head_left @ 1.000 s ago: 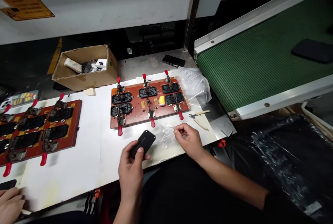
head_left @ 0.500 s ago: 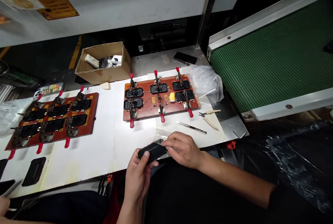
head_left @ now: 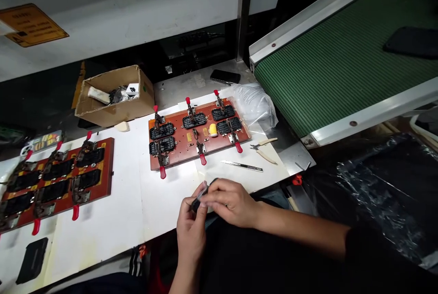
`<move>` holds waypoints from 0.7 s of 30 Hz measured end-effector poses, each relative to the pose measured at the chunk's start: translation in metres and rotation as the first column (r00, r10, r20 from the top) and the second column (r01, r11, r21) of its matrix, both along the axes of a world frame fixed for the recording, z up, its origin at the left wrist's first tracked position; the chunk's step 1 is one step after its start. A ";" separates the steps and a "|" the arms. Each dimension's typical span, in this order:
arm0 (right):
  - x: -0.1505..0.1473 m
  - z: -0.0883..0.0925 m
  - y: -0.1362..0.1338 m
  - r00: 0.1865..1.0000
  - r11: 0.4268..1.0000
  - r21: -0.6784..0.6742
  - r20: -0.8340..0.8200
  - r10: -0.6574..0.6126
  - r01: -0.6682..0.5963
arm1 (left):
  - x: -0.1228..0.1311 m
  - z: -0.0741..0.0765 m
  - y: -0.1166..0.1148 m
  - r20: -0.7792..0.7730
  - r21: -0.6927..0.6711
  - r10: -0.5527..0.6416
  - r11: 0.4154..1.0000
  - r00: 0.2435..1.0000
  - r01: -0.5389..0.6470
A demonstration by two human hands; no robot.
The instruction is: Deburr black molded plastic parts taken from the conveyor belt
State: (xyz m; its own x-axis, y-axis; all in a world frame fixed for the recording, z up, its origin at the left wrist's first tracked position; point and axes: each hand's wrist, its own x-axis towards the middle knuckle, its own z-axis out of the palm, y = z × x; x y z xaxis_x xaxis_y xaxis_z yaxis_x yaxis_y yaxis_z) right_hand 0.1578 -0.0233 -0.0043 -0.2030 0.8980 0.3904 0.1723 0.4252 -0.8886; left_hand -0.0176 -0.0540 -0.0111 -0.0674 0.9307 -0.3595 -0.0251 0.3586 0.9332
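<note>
My left hand [head_left: 191, 228] is closed round a thin, flat black plastic part [head_left: 195, 203], which is tilted nearly edge-on and largely covered by fingers. Bent over its upper end, the fingers of my right hand [head_left: 234, 203] pinch the edge. A shiny strip shows along the part between the two hands; whether it is clear film, I cannot tell. Beyond the hands lies a red-brown fixture board [head_left: 178, 159] with red-handled toggle clamps and several ribbed black plates [head_left: 194, 121]. A slim craft knife [head_left: 242, 166] and cream-handled nippers [head_left: 264, 150] rest to the right of the board.
A second clamp board [head_left: 106, 166] stands at left, with a flat black part [head_left: 32, 260] in front. Behind are a cardboard box [head_left: 112, 114], a phone [head_left: 225, 76] and a plastic bag [head_left: 255, 105]. A green conveyor [head_left: 325, 66] slopes up at right, carrying a dark flat object [head_left: 412, 42].
The black part has turned from showing its broad face to nearly edge-on. Both hands have drawn closer together round it. The view has swung right, and the co-worker's hand at lower left has left view.
</note>
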 end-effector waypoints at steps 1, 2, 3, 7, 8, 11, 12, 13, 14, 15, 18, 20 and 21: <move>0.000 0.000 -0.001 0.999 0.998 0.029 0.000 0.051 -0.051 | 0.003 0.001 0.001 0.019 -0.008 0.024 1.000 1.000 -0.024; 0.000 -0.001 -0.002 0.996 0.995 0.036 0.003 0.089 -0.089 | 0.006 0.002 0.002 0.042 -0.018 0.067 0.998 0.997 -0.066; 0.001 -0.001 -0.003 0.995 0.995 0.017 0.002 0.097 -0.097 | 0.009 0.003 0.003 0.062 -0.027 0.122 0.992 0.991 -0.120; 0.006 0.002 -0.005 0.999 0.972 -0.231 -0.016 -0.050 0.045 | 0.021 0.014 0.007 0.117 -0.018 0.204 0.979 0.972 -0.204; 0.008 0.004 -0.004 0.997 0.963 -0.261 -0.037 -0.073 0.061 | 0.022 0.017 0.008 0.113 -0.006 0.173 0.985 0.978 -0.173; 0.018 0.013 0.003 0.987 0.951 -0.293 -0.094 -0.128 0.096 | 0.020 0.029 0.009 0.073 0.032 0.044 0.998 0.996 -0.046; 0.022 0.016 0.006 0.982 0.935 -0.332 -0.097 -0.164 0.124 | 0.019 0.033 0.010 0.075 0.042 0.012 0.999 0.997 -0.015; 0.027 0.017 0.009 0.974 0.908 -0.390 -0.096 -0.204 0.152 | 0.018 0.037 0.012 0.084 0.053 -0.011 0.999 0.996 0.007; 0.031 0.019 0.012 0.967 0.877 -0.453 -0.101 -0.232 0.163 | 0.016 0.040 0.014 0.089 0.060 -0.032 0.998 0.996 0.026; 0.035 0.019 0.014 0.963 0.850 -0.506 -0.125 -0.239 0.146 | 0.015 0.043 0.016 0.085 0.067 -0.041 0.997 0.996 0.035; 0.042 0.020 0.017 0.938 0.812 -0.584 -0.284 -0.200 -0.004 | 0.014 0.046 0.023 0.014 0.044 0.005 0.999 1.000 -0.005; 0.043 0.019 0.016 0.919 0.803 -0.592 -0.351 -0.180 -0.069 | 0.017 0.045 0.028 -0.033 -0.017 0.085 0.996 0.996 -0.085; 0.043 0.019 0.015 0.922 0.809 -0.583 -0.350 -0.164 -0.078 | 0.020 0.043 0.030 -0.038 -0.040 0.121 0.992 0.992 -0.123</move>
State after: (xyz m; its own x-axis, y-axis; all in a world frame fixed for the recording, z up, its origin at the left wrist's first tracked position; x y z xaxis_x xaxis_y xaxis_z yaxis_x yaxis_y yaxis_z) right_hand 0.2008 -0.0087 0.0145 -0.1090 0.9801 -0.1661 -0.2110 -0.1861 -0.9596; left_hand 0.0026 -0.0237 0.0323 -0.1927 0.8989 -0.3935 -0.0385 0.3938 0.9184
